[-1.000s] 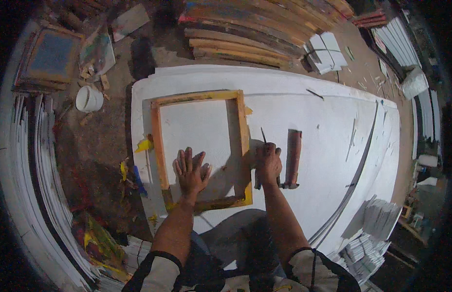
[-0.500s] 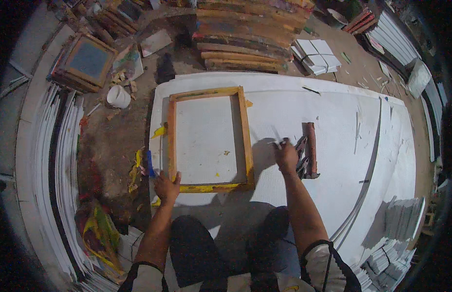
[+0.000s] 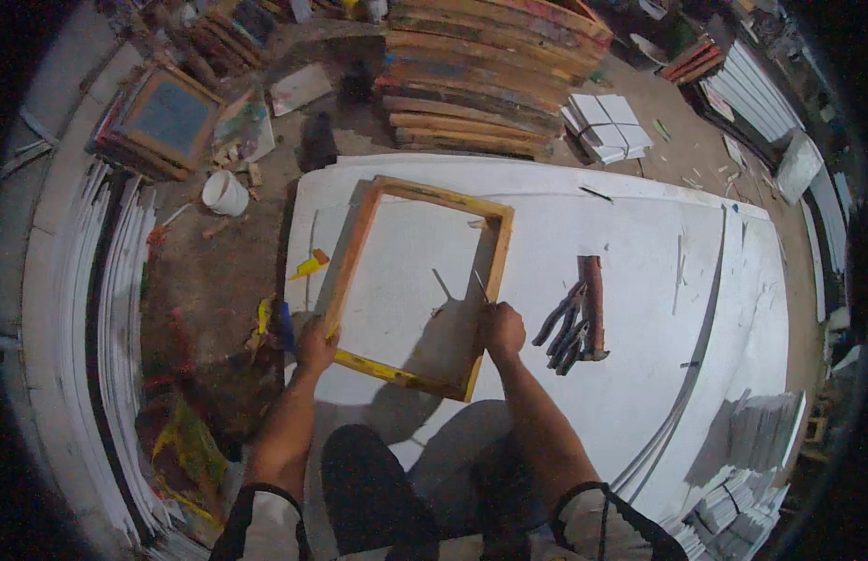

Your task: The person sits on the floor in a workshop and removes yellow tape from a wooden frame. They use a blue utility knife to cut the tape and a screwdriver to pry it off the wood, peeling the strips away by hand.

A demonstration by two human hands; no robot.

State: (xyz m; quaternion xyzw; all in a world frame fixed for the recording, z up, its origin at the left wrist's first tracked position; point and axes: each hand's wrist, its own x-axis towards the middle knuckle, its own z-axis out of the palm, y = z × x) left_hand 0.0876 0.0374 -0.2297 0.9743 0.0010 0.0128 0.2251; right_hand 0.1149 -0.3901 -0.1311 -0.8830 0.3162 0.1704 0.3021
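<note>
A rectangular wooden frame [image 3: 356,257] with yellow-stained bars is tilted above a white board [image 3: 639,299]; the white surface shows through its middle. My left hand [image 3: 316,348] is closed around the lower part of the left bar. At the lower right bar is my right hand [image 3: 504,330], its fingers closed against the wood. A thin, pointed tool [image 3: 481,283] sticks up from that fist, its exact kind unclear. To the right lie pliers [image 3: 566,327] and a hammer [image 3: 593,299] with a reddish-brown handle.
Beyond the board stands a stack of wooden frames [image 3: 480,84], with a tied white bundle [image 3: 609,128] beside it. A white bucket [image 3: 225,193] sits on the floor at left, near long white strips [image 3: 125,280]. Cut white strips [image 3: 752,430] are piled at the near right.
My right hand has moved left from beside the pliers to the frame's right bar, carrying the thin tool. The frame has turned clockwise and shifted right, and my left hand now grips its left bar.
</note>
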